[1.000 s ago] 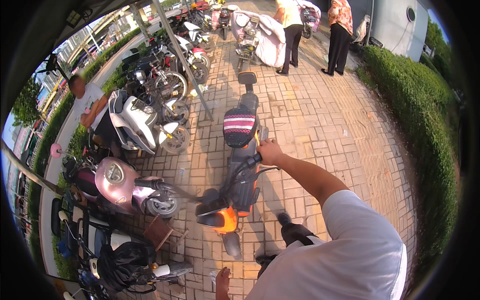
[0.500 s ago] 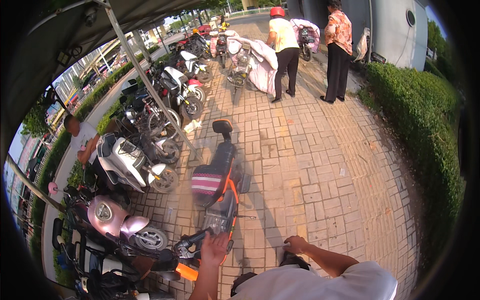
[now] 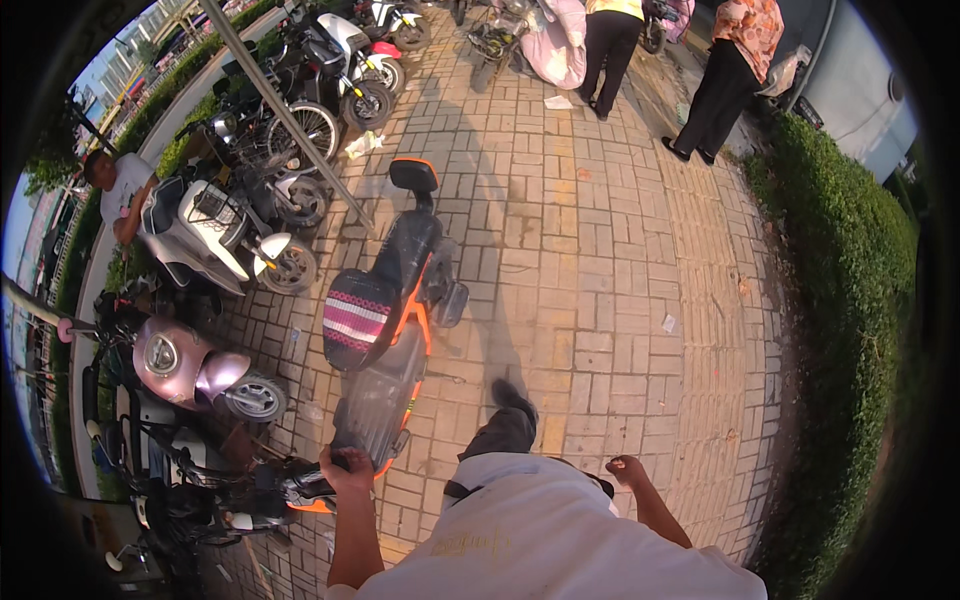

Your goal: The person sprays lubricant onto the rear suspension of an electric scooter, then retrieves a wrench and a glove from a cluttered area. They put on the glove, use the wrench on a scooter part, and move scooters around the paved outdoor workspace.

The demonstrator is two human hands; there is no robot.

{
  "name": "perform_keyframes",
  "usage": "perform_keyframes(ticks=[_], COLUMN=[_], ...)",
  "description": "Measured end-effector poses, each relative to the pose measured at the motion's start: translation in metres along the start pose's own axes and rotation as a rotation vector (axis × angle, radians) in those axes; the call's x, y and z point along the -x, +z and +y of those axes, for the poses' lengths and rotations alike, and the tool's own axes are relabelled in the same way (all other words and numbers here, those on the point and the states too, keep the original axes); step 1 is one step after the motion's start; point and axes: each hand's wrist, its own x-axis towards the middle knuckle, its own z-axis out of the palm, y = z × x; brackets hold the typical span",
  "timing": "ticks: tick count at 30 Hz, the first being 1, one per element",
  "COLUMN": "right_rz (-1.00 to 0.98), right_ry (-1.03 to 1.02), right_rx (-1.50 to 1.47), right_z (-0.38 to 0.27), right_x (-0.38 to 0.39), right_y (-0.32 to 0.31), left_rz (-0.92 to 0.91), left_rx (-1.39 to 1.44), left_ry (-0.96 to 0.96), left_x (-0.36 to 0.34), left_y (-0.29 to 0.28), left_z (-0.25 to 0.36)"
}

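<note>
An orange and black electric scooter (image 3: 405,320) stands just ahead and to the left, its black seat covered in a pink, white and dark patterned cloth (image 3: 358,312). My left hand (image 3: 346,472) is closed around the dark handlebar grip at the scooter's near end; part of the grip is hidden by my fingers. My right hand (image 3: 626,470) hangs beside my body at the right, fingers curled in, with nothing visible in it. My shoe (image 3: 514,397) rests on the paving right of the scooter's footboard.
A pink scooter (image 3: 180,360) and a white scooter (image 3: 215,232) are parked at left, near a slanting metal pole (image 3: 280,105). A person (image 3: 125,195) is behind them. Two people stand ahead on the brick paving (image 3: 620,300). A hedge (image 3: 850,300) borders the right.
My left hand, open and spread before, has closed on the handlebar grip. My right arm has dropped lower beside my body. The view tilts further down, and one foot shows further forward.
</note>
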Motion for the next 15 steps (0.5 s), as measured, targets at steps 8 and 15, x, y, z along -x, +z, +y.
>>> perform_keyframes(ticks=[8,15], right_rz=[-0.007,-0.095], right_ry=[-0.122,-0.111], right_rx=[0.063,0.035], right_z=[-0.122,-0.261], right_x=[-0.144,-0.243], right_y=[-0.113,-0.162], left_rz=[-0.033,0.081], left_rx=[-0.029,0.013], left_ry=[0.144,0.241], left_x=[0.033,0.042], left_y=[-0.018,-0.025], left_z=[-0.002,-0.010])
